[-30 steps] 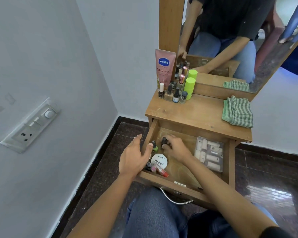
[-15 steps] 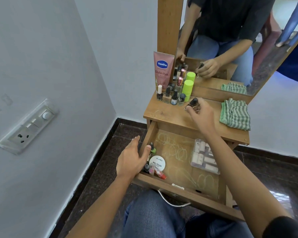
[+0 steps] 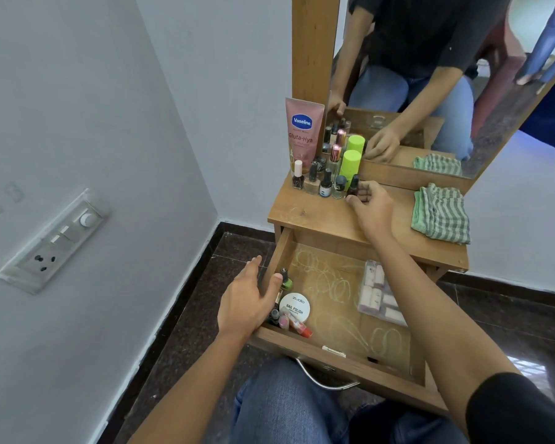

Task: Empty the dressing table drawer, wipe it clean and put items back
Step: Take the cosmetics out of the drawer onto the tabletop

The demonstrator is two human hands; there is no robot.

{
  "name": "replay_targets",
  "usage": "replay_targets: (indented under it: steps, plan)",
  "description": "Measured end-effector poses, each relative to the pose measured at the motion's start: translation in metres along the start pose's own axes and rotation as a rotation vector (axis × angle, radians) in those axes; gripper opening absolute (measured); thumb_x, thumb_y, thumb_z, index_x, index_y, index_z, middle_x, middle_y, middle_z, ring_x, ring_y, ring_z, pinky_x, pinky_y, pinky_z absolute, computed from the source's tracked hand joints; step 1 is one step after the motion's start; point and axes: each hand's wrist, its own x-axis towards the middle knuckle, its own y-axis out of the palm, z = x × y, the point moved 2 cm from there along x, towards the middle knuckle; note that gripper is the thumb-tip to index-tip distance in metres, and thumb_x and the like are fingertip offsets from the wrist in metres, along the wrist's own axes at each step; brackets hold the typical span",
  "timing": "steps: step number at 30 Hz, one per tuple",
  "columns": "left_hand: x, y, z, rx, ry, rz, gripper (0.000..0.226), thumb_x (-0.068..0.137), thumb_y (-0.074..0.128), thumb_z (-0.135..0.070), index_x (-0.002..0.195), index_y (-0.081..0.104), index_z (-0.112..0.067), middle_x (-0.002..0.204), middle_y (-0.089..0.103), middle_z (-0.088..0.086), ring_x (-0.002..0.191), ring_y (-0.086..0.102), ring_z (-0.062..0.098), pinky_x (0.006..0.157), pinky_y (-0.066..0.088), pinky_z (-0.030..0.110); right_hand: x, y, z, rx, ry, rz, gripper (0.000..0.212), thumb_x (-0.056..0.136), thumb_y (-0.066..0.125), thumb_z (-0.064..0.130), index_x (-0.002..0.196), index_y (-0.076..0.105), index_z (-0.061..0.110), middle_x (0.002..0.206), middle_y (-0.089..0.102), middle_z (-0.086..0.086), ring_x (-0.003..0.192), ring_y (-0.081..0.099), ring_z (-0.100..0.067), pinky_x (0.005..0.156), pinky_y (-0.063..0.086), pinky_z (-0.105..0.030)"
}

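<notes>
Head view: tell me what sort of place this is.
Likely a bedroom or dressing corner in a home. A wooden dressing table carries a tall mirror, nail polish bottles and a Vaseline tube crowd its top, and its open drawer holds more cosmetics.

We have lifted the bottle (image 3: 353,186) out of the drawer (image 3: 340,322), and our right hand (image 3: 374,208) now holds it at the 3 o'clock end of the row (image 3: 318,182).

Scratched matt wood drawer (image 3: 330,302), striped woven cloth (image 3: 441,213), glossy dark stone floor (image 3: 510,312), chrome metal handle (image 3: 324,379).
</notes>
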Motion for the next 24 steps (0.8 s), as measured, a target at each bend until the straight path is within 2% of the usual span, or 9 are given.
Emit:
replay_targets:
  steps: [6,11,16,18,20,22,24]
  plan:
    - [0.0,0.0,0.001,-0.004,0.0,-0.001,0.07,0.093,0.042,-0.063,0.15,0.035,-0.024,0.145,0.051,0.004,0.132,0.049,0.021,0.101,0.046,0.041,0.002,0.003,0.004,0.028,0.007,-0.016,0.022,0.08,0.073,0.01,0.098,0.059,0.013,0.092,0.064,-0.003,0.084,0.058,-0.013,0.066,0.041,-0.005]
    - [0.0,0.0,0.0,-0.007,0.002,-0.005,0.069,0.093,0.043,-0.062,0.15,0.035,-0.023,0.148,0.048,0.003,0.136,0.044,0.019,0.103,0.043,0.041,0.004,0.006,0.003,0.011,0.007,-0.027,0.023,0.08,0.073,0.011,0.099,0.061,0.01,0.095,0.066,-0.007,0.084,0.058,-0.014,0.072,0.044,-0.014]
    - [0.0,0.0,-0.001,0.002,-0.005,-0.003,0.07,0.093,0.042,-0.063,0.15,0.035,-0.024,0.147,0.049,0.004,0.132,0.049,0.021,0.102,0.045,0.042,-0.005,0.002,0.001,0.025,0.011,-0.057,0.032,0.08,0.073,0.014,0.108,0.056,0.01,0.103,0.058,-0.005,0.085,0.054,-0.009,0.066,0.043,-0.003]
    - [-0.001,-0.001,-0.001,0.004,-0.005,-0.004,0.07,0.093,0.042,-0.063,0.15,0.035,-0.024,0.146,0.05,0.004,0.133,0.048,0.021,0.102,0.045,0.042,-0.018,-0.003,0.004,0.046,-0.028,-0.128,0.03,0.082,0.069,0.014,0.109,0.055,0.009,0.105,0.056,-0.005,0.086,0.054,-0.011,0.068,0.045,-0.009]
    - [-0.001,-0.001,-0.002,0.007,-0.002,-0.009,0.069,0.093,0.042,-0.062,0.15,0.036,-0.023,0.144,0.052,0.004,0.132,0.049,0.021,0.1,0.046,0.041,-0.038,-0.006,0.01,0.079,-0.106,-0.161,0.022,0.085,0.064,0.01,0.105,0.057,0.007,0.099,0.056,-0.005,0.078,0.054,-0.007,0.067,0.046,-0.013]
    - [-0.001,-0.001,-0.002,0.01,0.002,-0.012,0.068,0.094,0.043,-0.061,0.15,0.036,-0.022,0.144,0.052,0.004,0.133,0.048,0.021,0.1,0.045,0.041,-0.063,-0.003,0.014,0.141,-0.163,-0.046,0.015,0.086,0.062,0.005,0.1,0.06,0.008,0.085,0.058,0.001,0.07,0.052,-0.002,0.063,0.045,-0.014]
    - [-0.001,-0.001,-0.003,0.013,0.008,-0.011,0.068,0.094,0.043,-0.06,0.15,0.037,-0.022,0.146,0.051,0.004,0.135,0.046,0.021,0.101,0.044,0.04,-0.09,0.005,0.016,0.198,-0.187,0.192,0.012,0.086,0.062,0.005,0.095,0.062,0.013,0.08,0.06,0.003,0.068,0.053,-0.005,0.062,0.046,-0.018]
